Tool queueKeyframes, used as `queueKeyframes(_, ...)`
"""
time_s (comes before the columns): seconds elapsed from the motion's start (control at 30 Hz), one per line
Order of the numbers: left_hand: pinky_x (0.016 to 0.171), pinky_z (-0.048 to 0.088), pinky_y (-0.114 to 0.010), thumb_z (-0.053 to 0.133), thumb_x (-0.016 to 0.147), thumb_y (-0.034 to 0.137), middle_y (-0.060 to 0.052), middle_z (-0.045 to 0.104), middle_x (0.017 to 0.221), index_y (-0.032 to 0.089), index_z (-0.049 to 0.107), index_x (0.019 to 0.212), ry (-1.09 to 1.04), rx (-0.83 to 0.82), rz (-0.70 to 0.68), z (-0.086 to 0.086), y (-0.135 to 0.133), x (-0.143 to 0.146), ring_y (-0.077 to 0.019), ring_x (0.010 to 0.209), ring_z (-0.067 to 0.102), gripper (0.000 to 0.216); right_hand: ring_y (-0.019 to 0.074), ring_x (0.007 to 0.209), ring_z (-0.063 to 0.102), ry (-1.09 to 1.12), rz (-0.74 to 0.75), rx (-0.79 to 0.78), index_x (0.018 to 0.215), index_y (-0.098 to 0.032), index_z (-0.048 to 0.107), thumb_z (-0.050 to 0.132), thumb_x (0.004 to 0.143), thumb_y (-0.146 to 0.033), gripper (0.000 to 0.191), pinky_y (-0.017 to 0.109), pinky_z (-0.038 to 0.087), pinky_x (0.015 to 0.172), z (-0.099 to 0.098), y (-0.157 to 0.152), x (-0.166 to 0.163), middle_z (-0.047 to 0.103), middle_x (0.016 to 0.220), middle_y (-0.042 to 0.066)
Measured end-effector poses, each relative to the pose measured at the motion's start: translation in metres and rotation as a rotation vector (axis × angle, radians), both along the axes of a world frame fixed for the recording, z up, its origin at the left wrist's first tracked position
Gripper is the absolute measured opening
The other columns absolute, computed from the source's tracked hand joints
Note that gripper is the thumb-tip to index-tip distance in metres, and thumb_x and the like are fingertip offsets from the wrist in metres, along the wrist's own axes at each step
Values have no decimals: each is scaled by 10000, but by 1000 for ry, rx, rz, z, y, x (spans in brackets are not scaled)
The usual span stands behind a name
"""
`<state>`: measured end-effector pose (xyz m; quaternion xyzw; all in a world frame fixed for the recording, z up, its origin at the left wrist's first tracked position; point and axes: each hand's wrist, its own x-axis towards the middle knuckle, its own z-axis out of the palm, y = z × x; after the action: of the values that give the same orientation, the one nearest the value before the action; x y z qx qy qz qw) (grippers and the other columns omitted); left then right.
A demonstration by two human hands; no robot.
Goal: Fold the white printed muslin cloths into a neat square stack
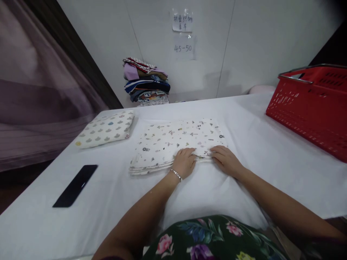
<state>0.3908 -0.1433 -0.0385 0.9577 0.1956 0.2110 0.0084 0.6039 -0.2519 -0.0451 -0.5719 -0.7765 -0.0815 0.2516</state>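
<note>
A folded white cloth (173, 139) printed with small palms, leaves and animals lies in layers at the middle of the table. My left hand (185, 161) is at its near edge, fingers bent over the top layers and closed on them. To the right, my right hand (225, 159) pinches the same edge near the cloth's right corner. Between the two hands the upper layers are slightly raised and bunched. Both thumbs are partly hidden. A bracelet (176, 174) circles my left wrist.
A second folded cloth (107, 129) with grey motifs lies at the left, behind a black phone-like slab (76, 186). The white-covered table (114, 202) meets a wall with paper signs (183, 47). A fabric stack (146, 81) stands at the back; a red basket (311, 104) is at the right.
</note>
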Motion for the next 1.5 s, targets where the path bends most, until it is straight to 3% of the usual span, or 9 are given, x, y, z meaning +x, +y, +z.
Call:
queueKeyframes(0.2, 828, 417, -370, 475, 835, 160, -37, 596, 1124, 187, 615, 765, -26, 64, 10, 1, -1, 5, -206, 1030, 504, 158, 241, 1084, 484, 14, 9, -6, 957, -196, 622, 474, 863, -215, 176, 435, 440, 878, -1, 0, 1, 576, 1136, 87)
queueKeyframes(0.37, 875, 404, -363, 440, 851, 150, -62, 578, 1147, 173, 581, 817, -174, 52, -30, 7, -5, 2, -195, 1072, 486, 147, 245, 1098, 479, 1, 14, 10, 982, -187, 621, 494, 863, -253, 187, 436, 439, 895, -1, -1, 1, 578, 1147, 88)
queueKeyframes(0.77, 905, 377, -399, 414, 868, 189, -62, 573, 1117, 185, 553, 817, -157, -93, -55, 0, -6, 0, -205, 1061, 483, 148, 240, 1159, 455, -36, -23, 37, 908, -179, 621, 436, 884, -172, 187, 441, 448, 906, -6, 1, 1, 557, 1210, 81)
queueKeyframes(0.97, 878, 380, -368, 432, 857, 186, -55, 585, 1042, 185, 546, 816, -211, -184, -26, 0, -6, 1, -179, 1010, 490, 121, 258, 1216, 412, -51, -13, 7, 953, -172, 605, 493, 872, -291, 182, 451, 433, 932, -5, 1, -3, 525, 1257, 100)
queueKeyframes(1.07, 836, 390, -347, 437, 854, 191, -53, 591, 961, 183, 548, 815, -222, -196, -20, 2, -6, 2, -165, 936, 505, 118, 258, 1211, 421, -47, -39, 0, 915, -180, 609, 471, 881, -259, 162, 458, 435, 928, -5, 2, -3, 539, 1240, 93)
queueKeyframes(1.5, 918, 330, -380, 404, 879, 175, -37, 615, 829, 180, 573, 794, -21, -9, -67, 1, -8, 1, -158, 941, 537, 189, 249, 1212, 422, -57, -14, -18, 859, -179, 623, 436, 888, -194, 190, 466, 431, 926, -5, -2, 2, 545, 1235, 91)
